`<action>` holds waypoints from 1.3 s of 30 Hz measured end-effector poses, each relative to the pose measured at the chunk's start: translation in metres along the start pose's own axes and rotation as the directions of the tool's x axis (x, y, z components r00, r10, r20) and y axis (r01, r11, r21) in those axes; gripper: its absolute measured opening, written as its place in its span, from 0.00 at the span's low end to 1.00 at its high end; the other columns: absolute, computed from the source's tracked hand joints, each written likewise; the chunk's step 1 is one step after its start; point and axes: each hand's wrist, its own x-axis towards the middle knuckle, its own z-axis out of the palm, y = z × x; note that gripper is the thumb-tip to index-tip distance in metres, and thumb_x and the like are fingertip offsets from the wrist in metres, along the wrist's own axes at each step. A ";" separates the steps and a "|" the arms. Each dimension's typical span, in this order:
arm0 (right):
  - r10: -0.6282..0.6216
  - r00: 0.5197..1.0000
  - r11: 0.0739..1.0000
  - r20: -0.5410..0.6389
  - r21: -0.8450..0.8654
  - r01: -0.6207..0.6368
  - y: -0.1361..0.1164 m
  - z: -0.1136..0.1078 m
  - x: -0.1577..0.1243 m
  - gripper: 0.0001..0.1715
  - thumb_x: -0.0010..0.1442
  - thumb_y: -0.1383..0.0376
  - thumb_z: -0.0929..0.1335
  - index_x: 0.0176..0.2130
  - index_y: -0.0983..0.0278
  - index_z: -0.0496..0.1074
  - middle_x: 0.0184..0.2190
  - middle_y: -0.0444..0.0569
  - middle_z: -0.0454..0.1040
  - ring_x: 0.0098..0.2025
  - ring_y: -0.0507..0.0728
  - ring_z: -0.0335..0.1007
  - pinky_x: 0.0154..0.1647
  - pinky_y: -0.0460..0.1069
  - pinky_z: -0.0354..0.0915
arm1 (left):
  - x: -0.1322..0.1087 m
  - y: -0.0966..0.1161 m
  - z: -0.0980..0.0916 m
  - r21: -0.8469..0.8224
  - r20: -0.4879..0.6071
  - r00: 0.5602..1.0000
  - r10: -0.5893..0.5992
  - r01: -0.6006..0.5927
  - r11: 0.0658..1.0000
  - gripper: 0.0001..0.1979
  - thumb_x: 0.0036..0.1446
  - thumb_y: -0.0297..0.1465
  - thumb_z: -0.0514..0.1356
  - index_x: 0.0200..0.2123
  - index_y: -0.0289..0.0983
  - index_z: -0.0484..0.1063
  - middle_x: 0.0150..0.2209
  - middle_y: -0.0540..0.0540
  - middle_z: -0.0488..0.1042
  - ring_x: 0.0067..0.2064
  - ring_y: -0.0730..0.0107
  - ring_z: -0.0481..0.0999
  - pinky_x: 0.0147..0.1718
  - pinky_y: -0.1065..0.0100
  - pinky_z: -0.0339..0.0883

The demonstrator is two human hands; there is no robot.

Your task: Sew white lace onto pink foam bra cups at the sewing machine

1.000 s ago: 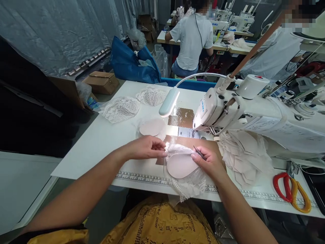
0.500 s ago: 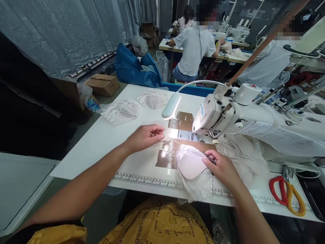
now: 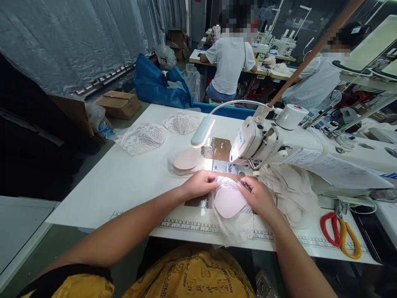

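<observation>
A lace bra cup (image 3: 229, 203) with a smooth pale pad lies on the table in front of the sewing machine (image 3: 252, 140). My left hand (image 3: 201, 184) is closed on its upper left edge, thumb and fingers pinching the lace. At the upper right edge, my right hand (image 3: 256, 193) is closed on the lace and also keeps dark, pointed tweezers (image 3: 245, 184) between its fingers. Left of the needle area rests a pale cup piece (image 3: 186, 159) on sheer fabric, apart from both hands.
Lace cups (image 3: 142, 137) lie at the table's far left. A lamp (image 3: 203, 130) hangs over the table (image 3: 124, 186). Pale fabric pieces (image 3: 290, 192) are heaped right of my right hand. Scissors (image 3: 341, 234) lie near the front right edge. Co-workers (image 3: 228, 62) sit beyond.
My left hand has moved right and toward me from beside the needle area and taken hold of the cup's edge. The pale piece it covered now shows. My right hand still holds the tweezers.
</observation>
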 end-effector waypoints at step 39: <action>-0.126 0.992 0.976 0.021 -0.174 0.128 0.013 0.019 0.012 0.15 0.59 0.63 0.63 0.44 0.59 0.74 0.38 0.47 0.76 0.32 0.54 0.67 0.27 0.47 0.54 | 0.066 0.014 -0.011 0.454 0.037 0.985 0.169 -0.167 0.875 0.04 0.56 0.28 0.57 0.35 0.35 0.70 0.32 0.49 0.76 0.32 0.68 0.75 0.31 0.70 0.66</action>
